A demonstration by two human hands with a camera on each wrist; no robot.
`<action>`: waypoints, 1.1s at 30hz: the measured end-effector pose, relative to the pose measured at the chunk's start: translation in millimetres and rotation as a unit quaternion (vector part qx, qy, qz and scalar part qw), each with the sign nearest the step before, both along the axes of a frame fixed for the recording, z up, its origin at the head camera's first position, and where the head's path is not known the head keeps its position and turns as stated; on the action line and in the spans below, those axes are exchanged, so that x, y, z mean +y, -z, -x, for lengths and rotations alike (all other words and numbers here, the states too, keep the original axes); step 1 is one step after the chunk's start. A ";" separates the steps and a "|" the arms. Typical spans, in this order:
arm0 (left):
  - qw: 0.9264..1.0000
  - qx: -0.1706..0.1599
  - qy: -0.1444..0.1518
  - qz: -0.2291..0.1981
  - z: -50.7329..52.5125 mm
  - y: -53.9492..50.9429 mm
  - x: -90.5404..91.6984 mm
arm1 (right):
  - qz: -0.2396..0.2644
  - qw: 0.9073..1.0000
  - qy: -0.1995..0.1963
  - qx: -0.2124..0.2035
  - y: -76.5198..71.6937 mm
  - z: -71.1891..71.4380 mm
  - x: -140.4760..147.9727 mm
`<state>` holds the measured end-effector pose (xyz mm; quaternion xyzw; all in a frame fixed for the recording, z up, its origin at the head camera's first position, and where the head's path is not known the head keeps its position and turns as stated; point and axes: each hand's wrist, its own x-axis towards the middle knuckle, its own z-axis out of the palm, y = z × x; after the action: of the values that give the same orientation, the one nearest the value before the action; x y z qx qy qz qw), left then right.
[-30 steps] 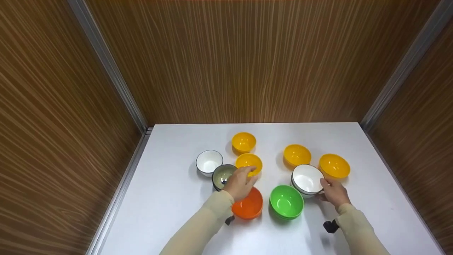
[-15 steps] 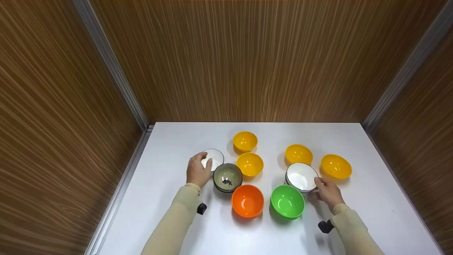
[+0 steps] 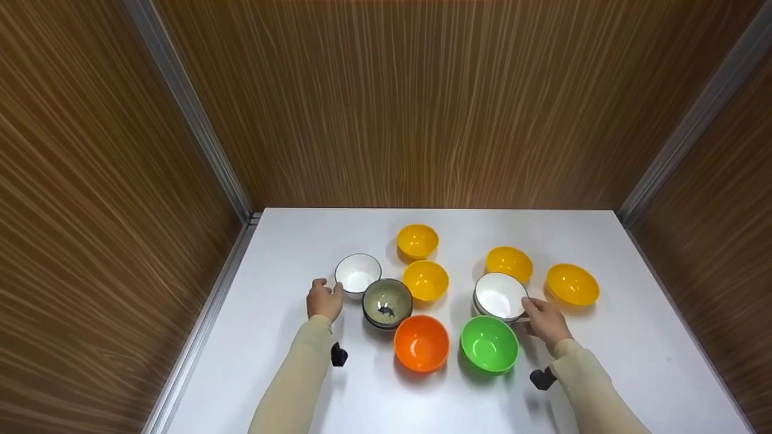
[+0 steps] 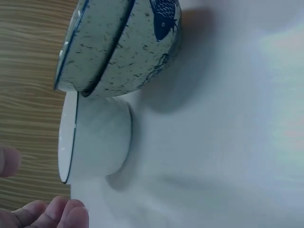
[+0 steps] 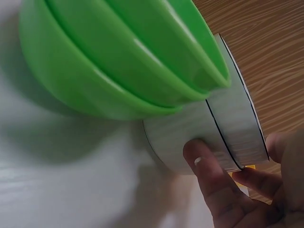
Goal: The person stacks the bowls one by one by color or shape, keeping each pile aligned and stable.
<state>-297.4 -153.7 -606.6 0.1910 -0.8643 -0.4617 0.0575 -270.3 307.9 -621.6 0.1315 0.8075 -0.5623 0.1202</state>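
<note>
My left hand [image 3: 324, 301] is just left of a single white bowl [image 3: 358, 274] with a dark rim. In the left wrist view its fingers [image 4: 53, 213] are apart from that bowl and hold nothing. Beside the bowl stand nested speckled grey-green bowls [image 3: 387, 303], with a blue fish on the outside. My right hand [image 3: 547, 322] grips a nested pair of white bowls [image 3: 500, 295] from the right. In the right wrist view the thumb is at the upper rim and the fingers lie against the side. A stack of green bowls [image 3: 489, 345] stands directly in front of this pair.
An orange bowl [image 3: 421, 343] stands between the speckled and green stacks. Yellow bowls are at the back: one [image 3: 417, 241] farthest away, one [image 3: 426, 280] near the speckled stack, two more [image 3: 509, 263] [image 3: 573, 284] at right. Wood-grain walls [image 3: 434, 108] enclose the white table [image 3: 259, 337].
My left hand moved from over the orange bowl to the white bowl, then drew back to its left. My right hand shifted the white pair leftward, behind the green stack.
</note>
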 end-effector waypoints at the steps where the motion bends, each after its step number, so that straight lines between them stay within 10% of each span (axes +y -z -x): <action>1: 1.000 -0.005 0.000 -0.003 0.6 2.5 0.0 | 0.000 1.000 -0.002 -0.001 -0.1 0.5 -1.5; 18: 0.995 -0.081 0.051 -0.036 8.5 28.7 -2.5 | 0.004 1.000 -0.018 0.004 -1.1 4.6 -16.2; 33: 0.996 -0.067 0.057 -0.036 19.6 31.0 11.0 | 0.010 0.999 -0.031 -0.008 -3.6 7.0 -18.3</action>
<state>-316.9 -142.7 -637.7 0.1743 -0.8586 -0.4809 -0.0337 -277.3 289.5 -617.9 0.1100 0.8047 -0.5649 0.1455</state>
